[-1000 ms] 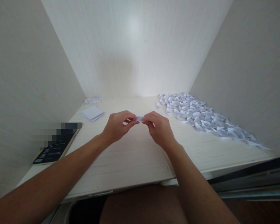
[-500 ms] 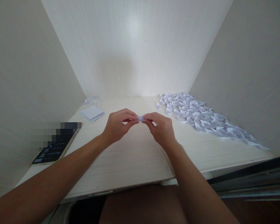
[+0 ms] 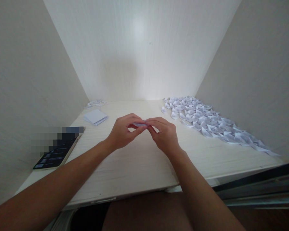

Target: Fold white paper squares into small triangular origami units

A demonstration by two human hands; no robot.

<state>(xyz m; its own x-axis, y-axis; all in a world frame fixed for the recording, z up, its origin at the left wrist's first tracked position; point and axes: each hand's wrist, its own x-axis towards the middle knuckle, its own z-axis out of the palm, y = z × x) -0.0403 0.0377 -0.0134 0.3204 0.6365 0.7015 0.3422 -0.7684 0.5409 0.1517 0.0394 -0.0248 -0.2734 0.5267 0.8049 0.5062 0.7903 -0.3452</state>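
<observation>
A small folded piece of white paper (image 3: pixel 140 124) is pinched between my two hands above the middle of the desk. My left hand (image 3: pixel 126 131) grips it with thumb and fingertips, which cover part of it. From the other side, my right hand (image 3: pixel 164 131) pinches its right end, and the fingertips of both hands nearly meet. The exact shape of the folded paper is mostly hidden. Beyond my left hand lies a small stack of white paper squares (image 3: pixel 95 116). To the right of my right hand spreads a large heap of folded white paper pieces (image 3: pixel 202 120).
The pale desk (image 3: pixel 135 170) is enclosed by walls at the back and both sides. A phone (image 3: pixel 57 154), partly blurred out, leans at the left wall. White paper scraps (image 3: pixel 95 103) lie in the far left corner. A dark-edged frame (image 3: pixel 262 179) sits beyond the desk's right front edge.
My fingertips have come closer together on the paper, and the left thumb has shifted right. More of the folded paper now shows inside my left hand's grip.
</observation>
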